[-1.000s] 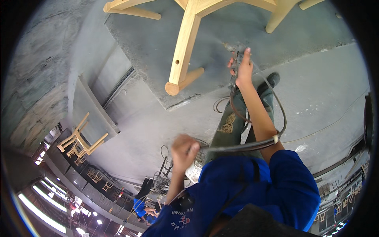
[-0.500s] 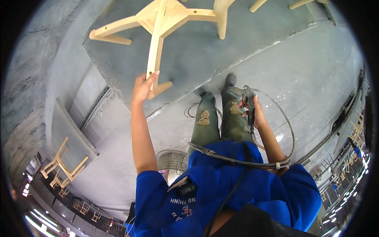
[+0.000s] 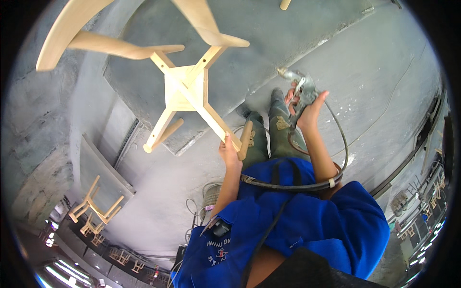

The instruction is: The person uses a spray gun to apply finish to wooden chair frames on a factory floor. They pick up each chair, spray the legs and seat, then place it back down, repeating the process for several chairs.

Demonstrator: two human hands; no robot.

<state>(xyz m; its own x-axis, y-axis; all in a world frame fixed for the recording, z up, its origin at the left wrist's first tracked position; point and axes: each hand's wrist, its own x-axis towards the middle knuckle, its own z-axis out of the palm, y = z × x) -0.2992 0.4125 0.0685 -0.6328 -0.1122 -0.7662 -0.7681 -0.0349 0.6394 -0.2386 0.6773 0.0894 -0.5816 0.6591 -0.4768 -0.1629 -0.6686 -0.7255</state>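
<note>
We are looking at a pale, unfinished wooden chair that is hanging upturned over the grey platform, its crossed underframe facing us and its legs splaying outward. One leg is running down toward the lower right, where our left hand is gripping it near its end. Our right hand is holding a grey metal spray gun, probably pointing up and left, with a dark hose trailing from it and curving across the blue shirt.

Chair lies left of the spray gun, above the hose.
</note>
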